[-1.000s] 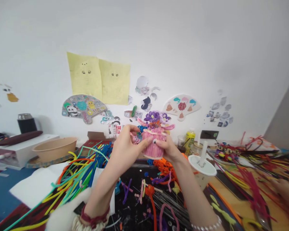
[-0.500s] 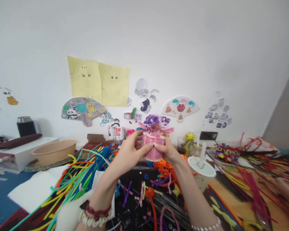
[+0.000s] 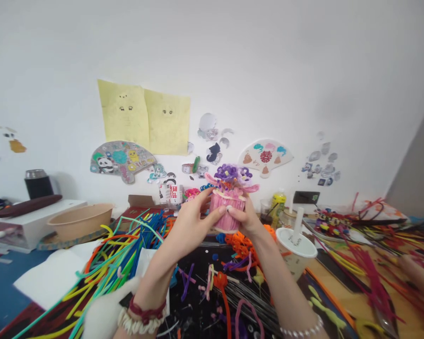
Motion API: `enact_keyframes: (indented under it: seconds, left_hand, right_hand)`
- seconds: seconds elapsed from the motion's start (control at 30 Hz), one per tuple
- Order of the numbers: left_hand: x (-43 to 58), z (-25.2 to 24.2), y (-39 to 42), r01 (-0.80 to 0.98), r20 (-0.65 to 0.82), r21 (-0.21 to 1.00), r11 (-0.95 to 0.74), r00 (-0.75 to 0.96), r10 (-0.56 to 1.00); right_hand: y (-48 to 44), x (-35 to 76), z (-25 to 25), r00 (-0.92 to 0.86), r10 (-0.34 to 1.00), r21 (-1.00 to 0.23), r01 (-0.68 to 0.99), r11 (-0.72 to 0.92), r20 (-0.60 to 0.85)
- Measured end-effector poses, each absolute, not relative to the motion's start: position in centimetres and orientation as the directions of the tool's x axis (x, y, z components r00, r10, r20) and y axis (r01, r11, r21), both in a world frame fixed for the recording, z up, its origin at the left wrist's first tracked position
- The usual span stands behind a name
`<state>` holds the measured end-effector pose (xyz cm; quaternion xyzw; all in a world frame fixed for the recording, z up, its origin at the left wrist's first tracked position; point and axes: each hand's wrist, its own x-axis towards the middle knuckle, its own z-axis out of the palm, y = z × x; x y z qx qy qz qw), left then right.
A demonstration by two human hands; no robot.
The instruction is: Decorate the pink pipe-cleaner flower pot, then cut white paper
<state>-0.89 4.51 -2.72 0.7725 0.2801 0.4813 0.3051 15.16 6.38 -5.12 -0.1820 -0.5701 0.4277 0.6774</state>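
- Head view: the table [image 3: 201, 249] fills the lower frame, and its near edge is cut off. Scraps on its dark mat are too small to identify.
- A pipe-cleaner bundle [image 3: 123, 254] at lower left runs out of frame.
- Another person's hand [image 3: 417, 270] at the right edge is blurred and mostly cut off.
- The left hand [image 3: 191, 221], at centre, has curled fingers, with the thumb pressed on the pink basket [image 3: 228, 212].
- The right hand [image 3: 247, 219] clasps the opposite side, its fingers partly hidden.
- The pink basket is topped with purple flowers and held above the table at centre.
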Motion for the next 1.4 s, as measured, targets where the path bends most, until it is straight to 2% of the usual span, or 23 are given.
enact_keyframes:
  seconds: [0.2, 0.37, 0.5, 0.9, 1.4]
  left_hand:
    - [-0.6, -2.8, 3.7, 0.111, 0.509, 0.779, -0.617, 0.464, 0.725]
    - [0.5, -3.3, 3.5, 0.119, 0.543, 0.744, -0.658, 0.467, 0.698]
    - [1.5, -3.8, 4.0, 0.205, 0.589, 0.698, -0.686, 0.380, 0.713]
    - [2.6, -4.4, 4.3, 0.271, 0.621, 0.702, -0.658, 0.218, 0.753]
    - [3.0, -4.3, 4.1, 0.297, 0.639, 0.703, -0.646, 0.135, 0.757]
  right_hand:
    - [6.2, 15.2, -4.5, 0.023, 0.763, -0.696, -0.393, 0.601, 0.646]
    - [6.4, 15.3, -4.8, 0.042, 0.770, -0.693, -0.408, 0.595, 0.636]
    - [6.8, 15.3, -5.1, 0.017, 0.793, -0.719, -0.411, 0.561, 0.609]
    - [7.4, 15.7, -5.1, 0.039, 0.836, -0.753, -0.413, 0.512, 0.547]
    - [7.2, 15.8, -5.0, 0.055, 0.814, -0.726, -0.420, 0.545, 0.579]
